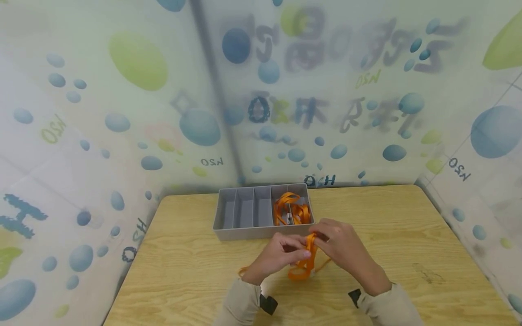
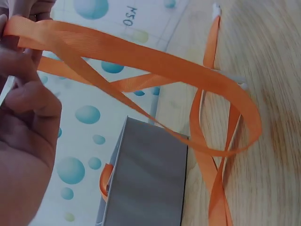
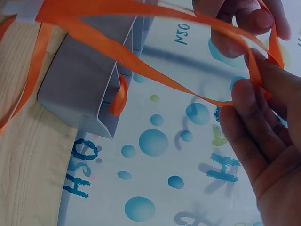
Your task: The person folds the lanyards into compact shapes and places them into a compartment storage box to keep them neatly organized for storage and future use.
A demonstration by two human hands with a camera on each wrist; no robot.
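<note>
Both hands hold an orange lanyard (image 1: 311, 253), a flat ribbon folded into loops, just in front of the grey box. My left hand (image 1: 281, 253) pinches the upper part of the loops from the left. From the other side my right hand (image 1: 340, 240) pinches the ribbon between thumb and fingers, as the right wrist view shows. In the left wrist view the loops hang away from the left hand (image 2: 28, 122), with a white piece (image 2: 230, 77) on the ribbon near the tabletop. More of the ribbon trails down onto the wood.
A grey divided box (image 1: 244, 233) stands at the table's back edge. Its right-hand compartments hold more orange lanyards (image 1: 302, 213) with a metal clip (image 1: 289, 218). The wooden table (image 1: 179, 271) is enclosed by walls printed with bubbles (image 1: 200, 127).
</note>
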